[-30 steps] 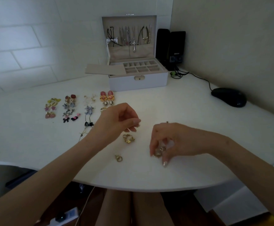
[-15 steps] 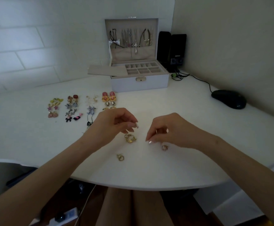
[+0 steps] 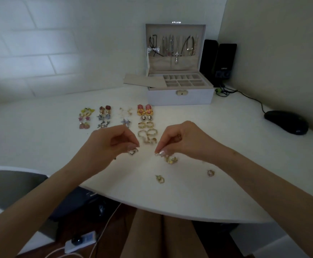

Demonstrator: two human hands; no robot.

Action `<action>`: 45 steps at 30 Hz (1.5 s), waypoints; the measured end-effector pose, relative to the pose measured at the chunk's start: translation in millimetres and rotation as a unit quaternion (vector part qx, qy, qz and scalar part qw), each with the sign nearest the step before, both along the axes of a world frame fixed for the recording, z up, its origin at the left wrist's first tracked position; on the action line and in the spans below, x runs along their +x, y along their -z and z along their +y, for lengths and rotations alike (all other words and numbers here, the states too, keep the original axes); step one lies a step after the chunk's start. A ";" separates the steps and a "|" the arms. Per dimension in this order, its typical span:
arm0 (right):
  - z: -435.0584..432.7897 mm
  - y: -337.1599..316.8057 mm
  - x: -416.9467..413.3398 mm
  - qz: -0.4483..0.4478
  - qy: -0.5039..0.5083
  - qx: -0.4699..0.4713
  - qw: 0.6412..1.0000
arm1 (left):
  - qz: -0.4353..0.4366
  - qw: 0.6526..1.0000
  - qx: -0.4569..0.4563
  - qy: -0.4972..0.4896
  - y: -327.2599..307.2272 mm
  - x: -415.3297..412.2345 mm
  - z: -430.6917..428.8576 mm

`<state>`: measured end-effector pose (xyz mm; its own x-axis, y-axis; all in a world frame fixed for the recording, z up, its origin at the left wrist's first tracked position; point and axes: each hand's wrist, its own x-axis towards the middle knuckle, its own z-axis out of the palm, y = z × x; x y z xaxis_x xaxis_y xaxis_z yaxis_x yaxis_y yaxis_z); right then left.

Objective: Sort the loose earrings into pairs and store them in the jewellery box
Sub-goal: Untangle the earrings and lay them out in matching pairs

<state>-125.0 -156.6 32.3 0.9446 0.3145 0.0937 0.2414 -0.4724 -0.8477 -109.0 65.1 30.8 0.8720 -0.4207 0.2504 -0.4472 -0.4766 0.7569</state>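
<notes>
Currently in left hand: a small silver-toned earring of open, heart-like outline is pinched between thumb and forefinger and held just above the worktop.
Right hand: the fingers are curled and the tips are brought together directly over a gold cluster earring. Whether that earring is gripped or only touched cannot be told, as the area is blurred.
Loose pieces: a gold looped earring is laid near the front edge of the worktop, between the two forearms. A pale round earring is laid just beside the right wrist.
Sorted pairs: four columns are set out on the worktop beyond the hands, in front of the box and to its left.
First column: yellow, star-shaped and pink pieces are arranged two by two.
Second column: red and blue-grey pieces are arranged.
Third column: pale, whitish pieces are arranged.
Fourth column: pink-and-gold ovals and dark cameos are placed at the top, with gold hoops below, between the two hands.
Jewellery box: a white case with a brass-coloured clasp is placed at the back of the worktop. The lid is raised upright, and necklaces are hung inside it.
Compartment tray: a beige insert divided into small cells is exposed in the box.
Surroundings: black speakers are placed just beside the box, and a black mouse further right.
</notes>
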 end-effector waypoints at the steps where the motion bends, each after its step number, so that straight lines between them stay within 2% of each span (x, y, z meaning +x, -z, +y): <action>1: 7.4 -0.2 2.2 0.003 -0.004 0.000 1.000 | 0.013 1.000 -0.003 -0.005 1.1 0.3 7.8; 8: 51.3 3.5 16.8 0.041 -0.039 0.004 0.998 | 0.074 0.997 0.023 -0.003 11.0 -1.2 45.0; 14: 72.8 2.1 27.5 0.038 -0.054 -0.089 0.994 | 0.052 0.995 0.078 -0.018 21.2 4.5 53.3; 22: 77.9 4.2 39.2 0.008 -0.041 -0.165 0.985 | -0.036 0.994 0.105 0.009 29.9 8.1 40.3; 30: 79.1 6.5 43.9 -0.018 -0.040 -0.192 0.980 | -0.164 0.973 0.162 0.002 42.5 24.6 36.0; 41: 76.9 16.6 44.5 -0.018 -0.026 -0.129 0.991 | -0.172 0.973 0.152 -0.023 49.3 30.1 26.6; 45: 67.7 12.2 40.4 -0.031 -0.016 -0.106 0.994 | -0.184 0.974 0.122 -0.038 44.8 29.9 30.1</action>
